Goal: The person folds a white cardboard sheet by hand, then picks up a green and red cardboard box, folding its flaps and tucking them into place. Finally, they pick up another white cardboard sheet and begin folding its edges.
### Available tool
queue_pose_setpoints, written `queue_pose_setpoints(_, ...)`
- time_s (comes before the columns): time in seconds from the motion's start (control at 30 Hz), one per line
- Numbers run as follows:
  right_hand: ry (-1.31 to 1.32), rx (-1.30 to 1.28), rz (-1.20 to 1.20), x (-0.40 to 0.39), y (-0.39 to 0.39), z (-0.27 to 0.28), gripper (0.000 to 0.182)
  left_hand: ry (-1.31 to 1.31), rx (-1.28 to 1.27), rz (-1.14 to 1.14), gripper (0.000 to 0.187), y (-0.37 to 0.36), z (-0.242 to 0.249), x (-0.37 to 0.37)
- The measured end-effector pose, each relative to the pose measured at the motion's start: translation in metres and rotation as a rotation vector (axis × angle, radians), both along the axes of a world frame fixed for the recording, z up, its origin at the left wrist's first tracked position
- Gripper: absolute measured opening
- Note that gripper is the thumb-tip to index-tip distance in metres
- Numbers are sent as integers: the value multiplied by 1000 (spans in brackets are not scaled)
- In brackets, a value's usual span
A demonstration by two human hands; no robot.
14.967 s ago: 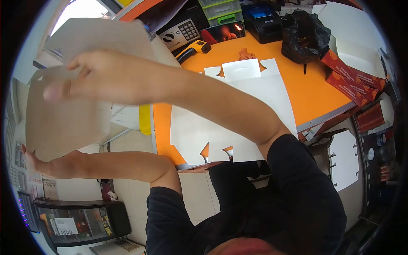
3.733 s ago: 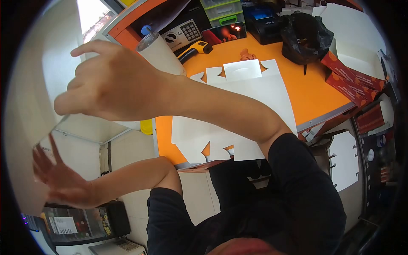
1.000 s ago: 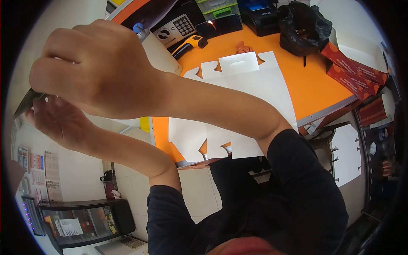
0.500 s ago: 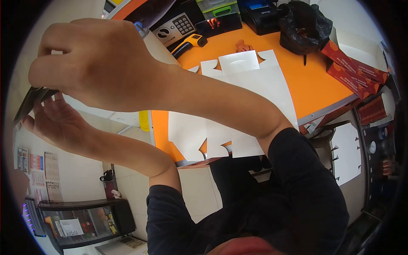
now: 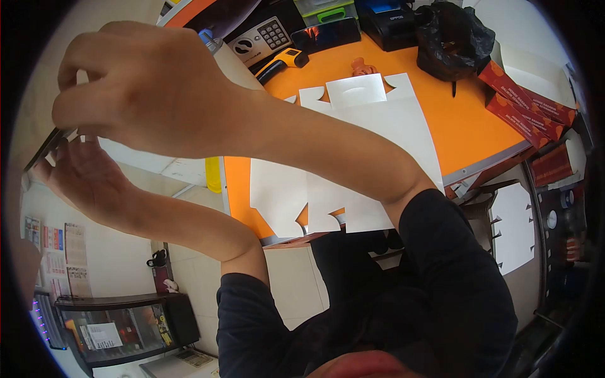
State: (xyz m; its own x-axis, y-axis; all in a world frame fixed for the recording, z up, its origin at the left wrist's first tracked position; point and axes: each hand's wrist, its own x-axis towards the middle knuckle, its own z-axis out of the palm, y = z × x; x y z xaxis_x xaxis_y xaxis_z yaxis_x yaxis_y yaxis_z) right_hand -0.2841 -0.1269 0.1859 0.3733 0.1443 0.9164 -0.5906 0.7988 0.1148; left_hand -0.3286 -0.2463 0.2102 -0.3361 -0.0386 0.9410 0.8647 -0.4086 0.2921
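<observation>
My right hand (image 5: 145, 91) is raised at the upper left with its fingers curled; a gap shows between thumb and index finger, and the fingertips are hidden. Below it, my left hand (image 5: 91, 173) is palm up, with fingers and thumb at a thin, dark, flat object (image 5: 45, 150) seen nearly edge-on. Its kind cannot be made out. Beneath my right forearm a white die-cut sheet (image 5: 372, 138) with notched tabs lies on the orange table (image 5: 463, 135).
At the table's back are a keypad safe (image 5: 259, 41), a yellow-black thermometer gun (image 5: 287, 61), a phone (image 5: 325, 35), a printer (image 5: 387, 25) and a black plastic bag (image 5: 452, 44). Red boxes (image 5: 523, 104) sit at the right edge. A glass-fronted cabinet (image 5: 123, 327) stands lower left.
My right hand has moved slightly right and its fingers look a little more lifted. The dark flat object now appears thinner, more edge-on. The white sheet stays in place.
</observation>
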Motion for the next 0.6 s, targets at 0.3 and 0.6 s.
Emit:
queue_pose_setpoints(0.3, -149, 66, 48, 8, 6, 1, 10, -36, -15, -252, 21, -10, -2, -4)
queue_pose_setpoints(0.6, -233, 26, 55, 14, 11, 2, 7, 21, -19, -179, 23, -1, -2, -1)
